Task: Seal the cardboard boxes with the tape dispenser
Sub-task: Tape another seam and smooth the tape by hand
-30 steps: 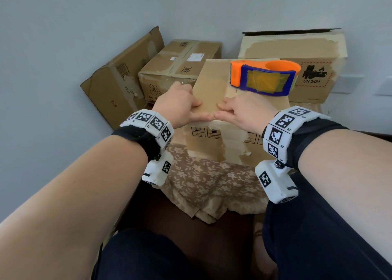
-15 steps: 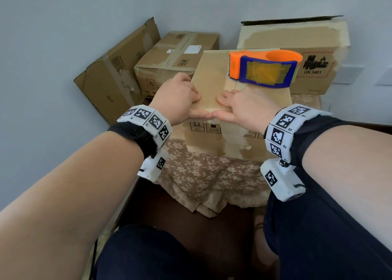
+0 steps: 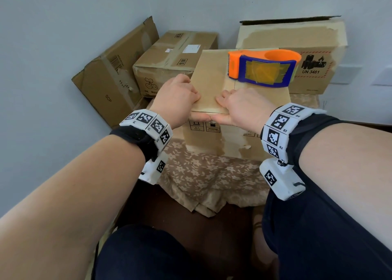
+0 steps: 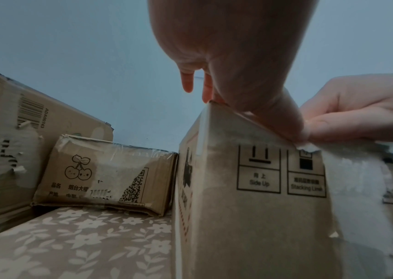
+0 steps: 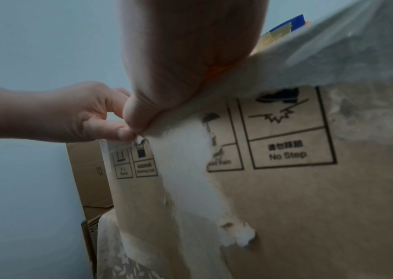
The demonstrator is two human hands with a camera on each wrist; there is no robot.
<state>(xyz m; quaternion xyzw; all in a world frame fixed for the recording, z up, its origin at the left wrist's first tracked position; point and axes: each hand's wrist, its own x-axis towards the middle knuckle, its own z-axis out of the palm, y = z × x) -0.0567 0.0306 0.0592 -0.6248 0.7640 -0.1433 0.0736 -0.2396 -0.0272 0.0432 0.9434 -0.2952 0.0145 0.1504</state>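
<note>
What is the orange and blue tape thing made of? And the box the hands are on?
Tape dispenser: looks like hard plastic, smooth and evenly bright, with moulded rounded edges. Box: brown cardboard, matte; its front is torn to pale fuzzy paper where old tape seems to have peeled off.

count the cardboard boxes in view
4: the near box under both hands, a cherry-printed box behind it, a tilted box leaning at far left, a big box back right. Others may be hidden.

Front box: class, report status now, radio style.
Left hand and right hand grip front box near edge. Tape dispenser sits untouched on top. Nothing blocking.
</note>
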